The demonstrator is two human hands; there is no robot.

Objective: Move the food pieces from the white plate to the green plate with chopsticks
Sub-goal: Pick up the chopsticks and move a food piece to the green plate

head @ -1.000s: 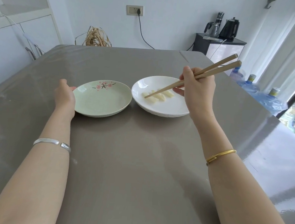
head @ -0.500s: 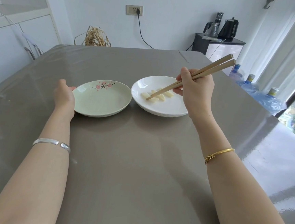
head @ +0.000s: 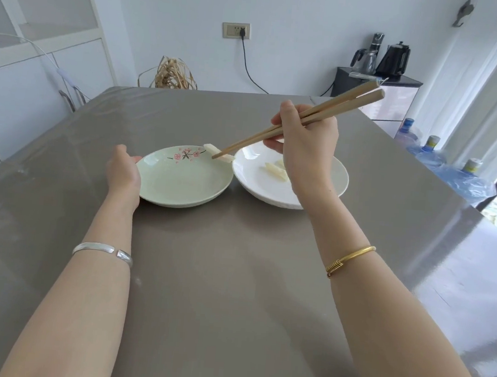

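My right hand (head: 306,146) grips a pair of wooden chopsticks (head: 276,130). Their tips pinch a pale food piece (head: 219,152) in the air over the right rim of the green plate (head: 180,193). That plate has pink flowers painted on it and nothing lies inside. My left hand (head: 122,171) rests against its left edge, fingers curled on the rim. The white plate (head: 247,185) stands just to the right, touching the green one. A few pale food pieces (head: 274,169) lie in it, partly hidden behind my right hand.
Both plates stand on a grey table (head: 233,277). Beyond its far edge are a straw bundle (head: 174,75) and a wall socket with a cable (head: 237,31). A dark cabinet with kettles (head: 377,76) and water bottles (head: 430,153) stand at the right.
The chopsticks have lifted one food piece out of the white plate and carried it left to the green plate's rim. My left hand has stayed at the green plate.
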